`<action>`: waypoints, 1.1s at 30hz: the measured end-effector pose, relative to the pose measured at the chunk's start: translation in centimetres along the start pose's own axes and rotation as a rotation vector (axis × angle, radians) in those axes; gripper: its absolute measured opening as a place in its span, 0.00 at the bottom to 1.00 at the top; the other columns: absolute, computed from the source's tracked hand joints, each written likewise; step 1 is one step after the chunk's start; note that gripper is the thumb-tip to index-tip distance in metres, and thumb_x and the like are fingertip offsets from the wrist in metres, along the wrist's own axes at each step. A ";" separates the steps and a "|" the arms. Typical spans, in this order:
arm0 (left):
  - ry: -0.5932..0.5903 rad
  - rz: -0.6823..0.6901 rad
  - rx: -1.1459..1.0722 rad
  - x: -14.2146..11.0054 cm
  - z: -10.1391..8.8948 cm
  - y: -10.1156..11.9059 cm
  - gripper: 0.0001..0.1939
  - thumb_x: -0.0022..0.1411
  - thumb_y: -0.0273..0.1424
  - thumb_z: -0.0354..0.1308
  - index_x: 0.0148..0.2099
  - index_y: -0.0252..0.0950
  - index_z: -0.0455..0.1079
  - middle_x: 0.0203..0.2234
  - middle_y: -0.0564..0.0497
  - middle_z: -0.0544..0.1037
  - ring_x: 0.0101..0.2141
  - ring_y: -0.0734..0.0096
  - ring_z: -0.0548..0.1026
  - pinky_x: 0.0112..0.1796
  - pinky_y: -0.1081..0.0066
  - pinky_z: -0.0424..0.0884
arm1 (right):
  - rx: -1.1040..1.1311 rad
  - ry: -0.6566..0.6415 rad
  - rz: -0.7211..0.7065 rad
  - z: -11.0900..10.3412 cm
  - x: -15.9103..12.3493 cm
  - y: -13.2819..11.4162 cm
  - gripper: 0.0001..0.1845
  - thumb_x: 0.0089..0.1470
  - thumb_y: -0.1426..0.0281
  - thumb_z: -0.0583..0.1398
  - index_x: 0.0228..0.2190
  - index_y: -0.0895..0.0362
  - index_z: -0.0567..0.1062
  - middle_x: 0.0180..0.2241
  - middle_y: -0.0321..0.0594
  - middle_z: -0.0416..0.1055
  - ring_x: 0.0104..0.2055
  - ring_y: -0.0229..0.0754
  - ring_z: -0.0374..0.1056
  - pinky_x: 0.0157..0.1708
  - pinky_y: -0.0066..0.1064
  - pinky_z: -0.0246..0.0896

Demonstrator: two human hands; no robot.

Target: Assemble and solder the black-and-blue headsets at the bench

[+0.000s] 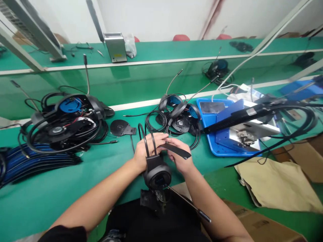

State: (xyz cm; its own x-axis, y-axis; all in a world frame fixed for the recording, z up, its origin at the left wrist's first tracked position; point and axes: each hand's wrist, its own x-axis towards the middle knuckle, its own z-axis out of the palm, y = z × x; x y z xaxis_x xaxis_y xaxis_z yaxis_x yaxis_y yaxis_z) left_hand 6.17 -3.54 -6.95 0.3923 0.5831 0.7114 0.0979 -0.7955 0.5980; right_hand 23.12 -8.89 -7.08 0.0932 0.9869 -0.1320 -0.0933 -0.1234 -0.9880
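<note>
A black headset with a round earcup and thin microphone boom hangs in front of me over the green bench. My left hand is closed around its wire headband just above the earcup. My right hand pinches a flat black strap piece that lies across its fingers, touching the headband. The boom runs down to the right past my right forearm.
A heap of headsets with blue earcups lies at left over blue strips. More headsets sit behind my hands. A blue tray with a metal fixture stands at right, beside tan cloth and cardboard boxes.
</note>
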 end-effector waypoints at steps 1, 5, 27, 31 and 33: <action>-0.003 0.014 0.017 -0.2 0.1 -0.1 0.08 0.73 0.28 0.57 0.51 0.39 0.75 0.52 0.41 0.83 0.53 0.63 0.81 0.52 0.61 0.80 | 0.004 0.029 0.016 -1.0 -1.0 -0.5 0.18 0.53 0.58 0.67 0.41 0.56 0.81 0.22 0.33 0.70 0.21 0.36 0.61 0.20 0.27 0.57; -0.025 0.067 0.121 -0.5 0.3 -0.3 0.09 0.72 0.26 0.55 0.49 0.39 0.74 0.49 0.43 0.85 0.49 0.64 0.84 0.49 0.64 0.81 | -0.050 0.153 0.027 -4.7 -5.8 -2.9 0.17 0.61 0.56 0.64 0.41 0.57 0.82 0.18 0.30 0.61 0.19 0.34 0.54 0.18 0.26 0.50; -0.160 0.214 0.264 -1.4 0.4 -2.4 0.14 0.74 0.34 0.51 0.54 0.41 0.75 0.42 0.46 0.86 0.42 0.63 0.85 0.46 0.64 0.80 | -0.627 -0.164 0.026 -6.5 -11.0 -8.5 0.17 0.69 0.60 0.56 0.33 0.54 0.80 0.22 0.33 0.68 0.26 0.38 0.62 0.25 0.28 0.57; -0.236 0.210 0.281 -1.2 0.0 -1.8 0.20 0.77 0.42 0.45 0.53 0.42 0.77 0.42 0.46 0.86 0.44 0.63 0.84 0.49 0.63 0.79 | -0.640 -0.244 0.092 -6.5 -10.9 -8.5 0.21 0.71 0.59 0.53 0.27 0.54 0.70 0.22 0.30 0.60 0.24 0.34 0.54 0.24 0.29 0.51; -0.307 0.216 0.257 -0.6 -0.4 -1.1 0.21 0.78 0.43 0.44 0.55 0.43 0.77 0.44 0.46 0.86 0.46 0.64 0.84 0.52 0.62 0.78 | -0.626 -0.259 0.125 -6.4 -10.6 -8.3 0.22 0.71 0.58 0.52 0.25 0.54 0.64 0.22 0.29 0.57 0.24 0.33 0.51 0.24 0.29 0.48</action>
State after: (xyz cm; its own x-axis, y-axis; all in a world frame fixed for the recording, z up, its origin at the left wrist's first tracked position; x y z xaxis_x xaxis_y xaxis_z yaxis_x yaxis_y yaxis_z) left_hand 5.41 -2.98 -7.88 0.6780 0.3546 0.6439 0.1931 -0.9311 0.3094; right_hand 29.27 -19.03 1.99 -0.1286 0.9447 -0.3017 0.5091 -0.1982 -0.8376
